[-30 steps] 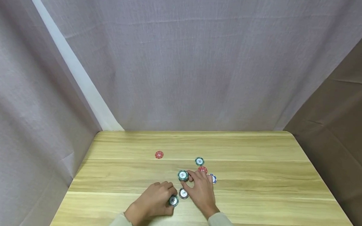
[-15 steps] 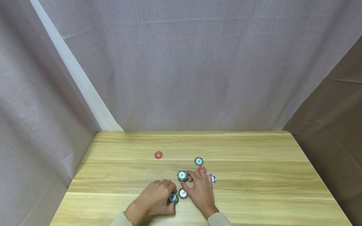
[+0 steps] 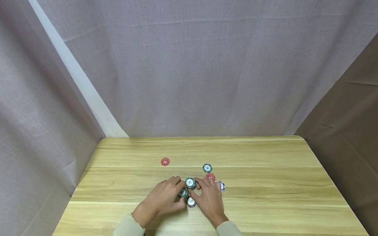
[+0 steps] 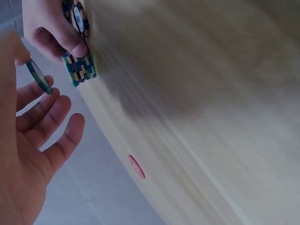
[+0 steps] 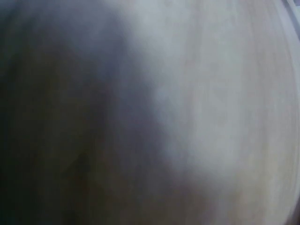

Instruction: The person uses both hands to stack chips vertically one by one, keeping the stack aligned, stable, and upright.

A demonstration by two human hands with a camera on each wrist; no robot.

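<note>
In the head view my left hand (image 3: 165, 197) pinches a green chip (image 3: 183, 192) between thumb and fingers. The left wrist view shows that chip (image 4: 39, 76) tilted, held off the table beside a stack of green chips (image 4: 80, 69). My right hand (image 3: 208, 201) grips the side of this green stack (image 3: 190, 182), thumb and fingers around it. Just below the stack, near my right thumb, lies a dark chip marked 100 (image 3: 191, 201). The right wrist view is blurred and shows only table surface and shadow.
A red chip (image 3: 165, 162) lies alone at the left back of the wooden table (image 3: 268, 176). Beyond my right hand are a green chip (image 3: 207, 168), another red chip (image 3: 210, 176) and a blue-and-white chip (image 3: 222, 186), partly hidden by fingers. Curtains stand behind the table.
My left hand has moved away from the body with its green chip, from beside the 100 chip up to the left side of the stack. My right hand has stayed on the stack.
</note>
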